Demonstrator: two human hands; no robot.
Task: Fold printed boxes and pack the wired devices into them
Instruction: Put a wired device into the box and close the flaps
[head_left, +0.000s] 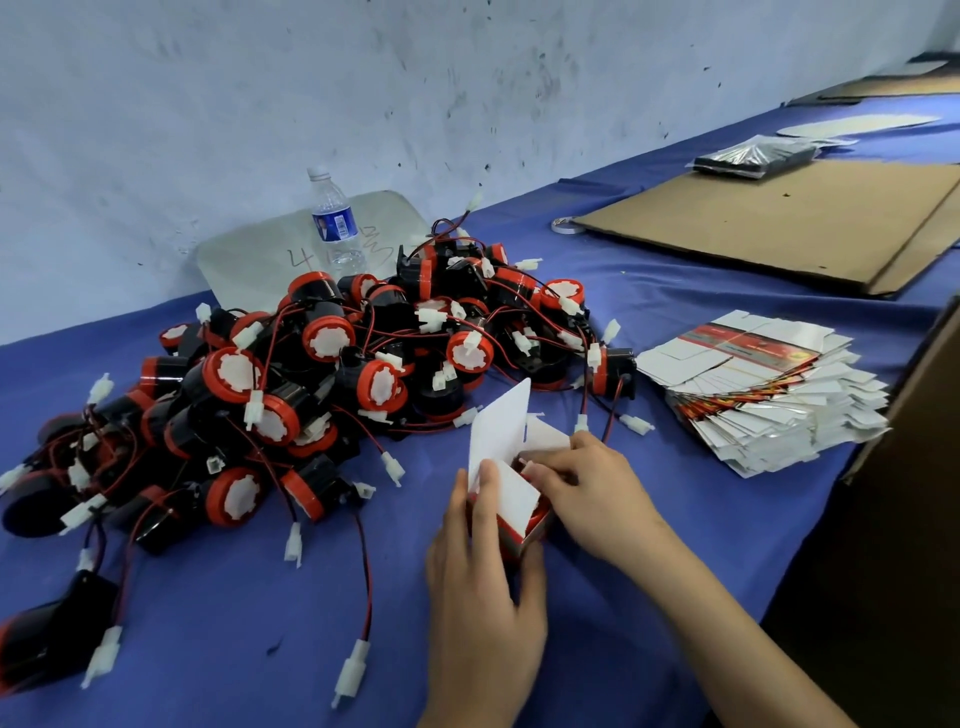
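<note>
As the left hand (483, 597) grips the box (535, 525), what the right hand (587, 493) holds is unclear.

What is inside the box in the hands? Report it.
Inside the box, between raised white flaps, only a red-and-white scrap shows by the right hand. Flaps and the left hand cover the rest.

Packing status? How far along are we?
Looks early. Done: no closed box in view. In hand: one folded box, gripped by the left hand, flaps up; the right hand has its fingers at the open top, grasp blurred. Left: a large pile of wired devices and a thick stack of flat boxes.
</note>
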